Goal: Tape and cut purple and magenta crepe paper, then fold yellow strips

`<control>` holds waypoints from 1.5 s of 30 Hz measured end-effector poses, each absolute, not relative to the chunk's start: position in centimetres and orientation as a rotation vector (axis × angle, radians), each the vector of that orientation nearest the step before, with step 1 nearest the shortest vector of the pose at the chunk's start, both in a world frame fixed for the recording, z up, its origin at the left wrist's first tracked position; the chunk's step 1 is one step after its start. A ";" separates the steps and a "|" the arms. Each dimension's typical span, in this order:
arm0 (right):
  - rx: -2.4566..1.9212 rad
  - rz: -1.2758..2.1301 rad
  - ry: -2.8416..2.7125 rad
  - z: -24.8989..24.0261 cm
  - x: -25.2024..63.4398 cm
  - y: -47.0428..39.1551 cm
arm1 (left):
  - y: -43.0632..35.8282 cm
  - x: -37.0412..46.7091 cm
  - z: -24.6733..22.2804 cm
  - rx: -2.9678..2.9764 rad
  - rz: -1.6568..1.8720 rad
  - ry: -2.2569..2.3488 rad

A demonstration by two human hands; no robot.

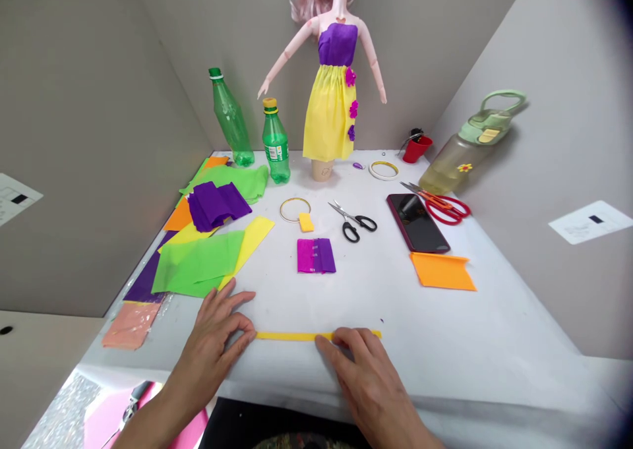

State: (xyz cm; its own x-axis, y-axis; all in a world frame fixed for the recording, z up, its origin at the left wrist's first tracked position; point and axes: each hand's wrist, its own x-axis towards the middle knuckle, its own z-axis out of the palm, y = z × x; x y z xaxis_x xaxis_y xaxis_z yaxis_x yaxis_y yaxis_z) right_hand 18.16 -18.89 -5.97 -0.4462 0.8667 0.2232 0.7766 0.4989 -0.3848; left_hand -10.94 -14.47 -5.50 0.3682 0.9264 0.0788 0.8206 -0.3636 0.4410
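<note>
A thin yellow strip (287,336) lies straight across the table near its front edge. My left hand (217,337) pinches the strip's left end between thumb and index finger, its other fingers spread. Along the right part of the strip, my right hand (363,370) rests with thumb and fingertips on it, the fingers curled, and a short end shows beyond them. Above the strip lies a folded magenta and purple piece (316,256). Black-handled scissors (352,221) and a gold ring with a small yellow piece (306,222) are farther back.
Green, yellow, purple and orange sheets (198,261) cover the left side. At the back stand a doll in a yellow skirt (329,113) and two green bottles (277,146). A phone (418,223), red scissors (445,208), an orange piece (442,271) and a water bottle (452,162) are right.
</note>
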 end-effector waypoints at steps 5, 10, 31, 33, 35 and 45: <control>-1.339 0.285 -2.343 -5.9 18.0 -18.8 | -14.4 -10.9 -5.3 2.361 0.443 1.556; -1.328 0.291 -2.311 -5.8 18.0 -18.7 | -14.4 -10.8 -5.3 2.413 0.443 1.571; -1.324 0.339 -2.345 -6.2 18.2 -18.9 | -16.6 -10.8 -6.8 2.781 0.559 1.351; -1.329 0.340 -2.344 -6.3 18.2 -18.9 | -17.1 -11.2 -6.9 2.756 0.541 1.400; -1.341 0.342 -2.348 -6.2 18.2 -18.9 | -17.7 -11.7 -6.8 2.709 0.542 1.451; -1.352 0.328 -2.335 -6.0 18.2 -19.0 | -18.8 -12.9 -6.0 2.767 0.488 1.650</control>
State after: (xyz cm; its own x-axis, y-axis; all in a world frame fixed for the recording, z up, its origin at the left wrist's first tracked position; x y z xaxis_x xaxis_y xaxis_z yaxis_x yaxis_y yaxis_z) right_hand 18.17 -18.95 -5.99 -0.4385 0.8666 0.2381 0.7672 0.4990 -0.4029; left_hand -12.94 -18.79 -6.00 0.4441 0.8397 0.3125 0.8746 -0.4820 0.0523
